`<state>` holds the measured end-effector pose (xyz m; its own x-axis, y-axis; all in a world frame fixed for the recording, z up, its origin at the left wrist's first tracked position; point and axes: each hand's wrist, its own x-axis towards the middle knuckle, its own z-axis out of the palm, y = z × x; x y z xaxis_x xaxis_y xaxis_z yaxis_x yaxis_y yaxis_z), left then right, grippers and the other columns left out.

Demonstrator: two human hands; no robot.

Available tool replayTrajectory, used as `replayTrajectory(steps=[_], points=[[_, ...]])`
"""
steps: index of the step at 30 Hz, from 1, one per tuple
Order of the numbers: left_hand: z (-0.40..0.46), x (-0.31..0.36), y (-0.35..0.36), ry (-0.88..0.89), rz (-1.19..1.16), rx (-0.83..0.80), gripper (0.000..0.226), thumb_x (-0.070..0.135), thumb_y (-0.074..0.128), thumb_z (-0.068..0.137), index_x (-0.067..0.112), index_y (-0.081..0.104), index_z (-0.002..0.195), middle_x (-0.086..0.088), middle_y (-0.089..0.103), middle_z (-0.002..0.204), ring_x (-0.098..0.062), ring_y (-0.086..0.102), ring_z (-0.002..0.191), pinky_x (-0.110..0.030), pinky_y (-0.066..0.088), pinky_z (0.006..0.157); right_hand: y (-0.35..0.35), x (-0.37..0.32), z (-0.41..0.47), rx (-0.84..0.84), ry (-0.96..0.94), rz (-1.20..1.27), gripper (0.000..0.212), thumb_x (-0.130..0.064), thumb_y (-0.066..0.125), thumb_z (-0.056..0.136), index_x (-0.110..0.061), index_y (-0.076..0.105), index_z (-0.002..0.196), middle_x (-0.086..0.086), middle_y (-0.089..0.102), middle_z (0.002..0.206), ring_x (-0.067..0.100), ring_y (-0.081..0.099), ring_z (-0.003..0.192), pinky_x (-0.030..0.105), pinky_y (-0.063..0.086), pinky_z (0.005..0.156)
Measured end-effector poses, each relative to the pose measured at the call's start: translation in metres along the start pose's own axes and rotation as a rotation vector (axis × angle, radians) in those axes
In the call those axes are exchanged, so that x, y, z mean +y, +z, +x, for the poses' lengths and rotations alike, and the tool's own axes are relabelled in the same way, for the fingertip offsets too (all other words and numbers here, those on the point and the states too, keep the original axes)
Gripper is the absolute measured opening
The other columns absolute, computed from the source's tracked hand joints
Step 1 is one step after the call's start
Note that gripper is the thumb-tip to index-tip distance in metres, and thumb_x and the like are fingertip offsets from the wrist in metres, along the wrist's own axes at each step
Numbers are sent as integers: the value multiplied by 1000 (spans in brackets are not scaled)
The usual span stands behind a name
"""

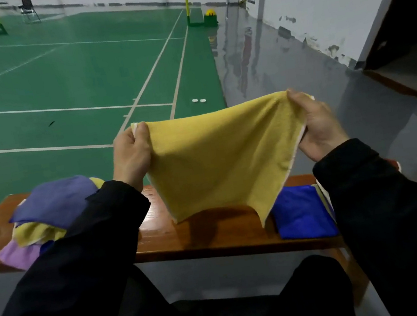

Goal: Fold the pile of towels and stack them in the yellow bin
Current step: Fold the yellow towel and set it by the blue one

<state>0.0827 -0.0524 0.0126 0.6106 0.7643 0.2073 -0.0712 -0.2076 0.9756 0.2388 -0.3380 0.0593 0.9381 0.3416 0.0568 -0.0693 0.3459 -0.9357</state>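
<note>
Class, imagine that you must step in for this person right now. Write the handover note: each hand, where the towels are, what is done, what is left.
Left hand: grips the top left corner of the yellow towel.
Right hand: grips its top right corner. The towel hangs spread out in the air above the wooden bench, not yet folded.
Unfolded pile: on the bench to the left, purple, yellow and lilac towels.
Blue towel: lies flat on the right of the bench, apparently folded.
The yellow bin cannot be made out in this view.
Left: fold the held towel, then the pile, and stack all of them in the bin.
</note>
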Motion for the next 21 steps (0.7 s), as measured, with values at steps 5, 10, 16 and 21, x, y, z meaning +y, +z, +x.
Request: replayTrajectory(steps=[5, 10, 16, 21], points=[[11, -3, -8, -72, -42, 35, 34, 49, 56, 98, 15, 58, 94, -3, 45, 89, -16, 43, 81, -34, 39, 74, 0, 3, -3, 3, -53, -37, 22, -26, 79, 89, -8, 72, 99, 9, 72, 92, 25, 71, 91, 42, 60, 87], [11, -2, -6, -20, 155, 92, 45, 41, 41, 107, 18, 43, 69, 1, 32, 65, -13, 31, 57, -30, 29, 55, -5, 10, -1, 56, -66, -31, 14, -23, 78, 90, -10, 73, 94, 7, 72, 90, 22, 71, 87, 39, 60, 82], [11, -7, -10, -114, -23, 19, 49, 59, 56, 96, 14, 55, 76, -4, 31, 70, -18, 34, 69, -33, 33, 69, -13, 27, -3, 149, -71, 15, 14, -27, 77, 91, -14, 76, 94, 5, 73, 89, 21, 71, 88, 39, 60, 81], [10, -10, -11, -55, -156, 48, 38, 46, 74, 88, 11, 66, 78, 7, 43, 62, -4, 42, 59, -27, 36, 66, -16, 28, -8, 199, -132, 125, 48, -23, 81, 87, -4, 67, 128, 7, 74, 110, 21, 75, 96, 30, 60, 74]])
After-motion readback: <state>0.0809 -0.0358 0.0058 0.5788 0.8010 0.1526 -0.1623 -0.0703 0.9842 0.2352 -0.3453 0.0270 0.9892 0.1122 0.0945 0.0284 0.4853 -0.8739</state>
